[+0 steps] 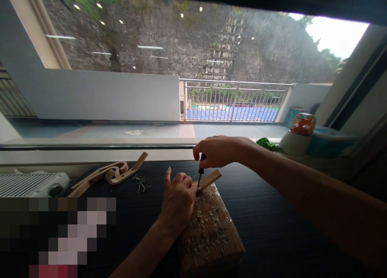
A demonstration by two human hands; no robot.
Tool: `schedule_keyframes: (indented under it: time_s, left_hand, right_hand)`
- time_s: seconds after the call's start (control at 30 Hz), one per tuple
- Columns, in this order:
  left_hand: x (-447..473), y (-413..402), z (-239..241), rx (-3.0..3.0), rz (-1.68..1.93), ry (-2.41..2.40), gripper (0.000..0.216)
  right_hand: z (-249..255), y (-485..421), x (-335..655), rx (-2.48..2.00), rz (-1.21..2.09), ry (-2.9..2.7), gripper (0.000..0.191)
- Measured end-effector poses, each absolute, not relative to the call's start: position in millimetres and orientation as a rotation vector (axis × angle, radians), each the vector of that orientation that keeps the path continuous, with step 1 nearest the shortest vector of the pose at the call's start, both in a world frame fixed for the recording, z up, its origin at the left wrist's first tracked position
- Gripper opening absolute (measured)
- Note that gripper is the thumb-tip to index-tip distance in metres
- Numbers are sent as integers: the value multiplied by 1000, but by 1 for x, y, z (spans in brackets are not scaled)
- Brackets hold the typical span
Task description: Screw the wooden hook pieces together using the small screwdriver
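Note:
My right hand (215,151) is closed around the dark handle of a screwdriver (200,174), held upright with its tip down on a thin wooden strip (211,178). That strip lies across the far end of a brown block (208,229) scattered with pale shavings. My left hand (178,201) rests on the block with its fingers curled, pressing the strip down beside the screwdriver tip; the thumb sticks up.
Curved wooden parts (107,175) and several loose screws (140,184) lie on the dark table (272,221) to the left. A white radiator-like unit (30,184) sits at far left. A white and orange container (298,139) and green cloth (267,144) rest on the window sill.

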State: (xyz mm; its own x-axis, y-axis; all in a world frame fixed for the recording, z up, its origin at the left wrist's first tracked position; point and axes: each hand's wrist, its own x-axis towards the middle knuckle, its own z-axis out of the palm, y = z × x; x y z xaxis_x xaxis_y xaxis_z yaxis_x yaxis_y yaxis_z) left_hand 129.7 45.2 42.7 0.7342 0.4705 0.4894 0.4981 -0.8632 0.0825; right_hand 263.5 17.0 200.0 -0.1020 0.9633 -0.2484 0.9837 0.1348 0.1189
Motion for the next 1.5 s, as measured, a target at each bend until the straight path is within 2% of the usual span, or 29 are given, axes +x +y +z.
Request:
schedule_keyframes:
  time_s: [0.13,0.4,0.6,0.77,1.03,1.23,1.4,1.5]
  left_hand:
    - [130,46,42,-2884,-770,-812,19]
    - [131,46,42,-2877,-793,-804,17]
    - [130,46,42,-2875,-772,-814,18]
    - [131,46,43,-2884,-761,-820,17]
    - [130,45,44,-2887,-753,-819,17]
    - [131,45,43,-2878,-746,-826,18]
    - [131,47,42,-2881,-760,-818,18]
    - [131,47,43,-2881,-771,-819,18]
  right_hand:
    - [201,15,263,1858,-144,2171,25]
    - [190,17,261,1913,-21,2178,30]
    - [200,17,264,1925,-58,2194,34]
    - [199,18,263,1840,-183,2236,24]
    - [187,19,263,1882,-22,2160,32]
    - [198,17,261,1944,-122,2106,38]
    - [201,15,260,1891,-138,2202,23]
    - [195,16,261,1889,-123,2184,24]
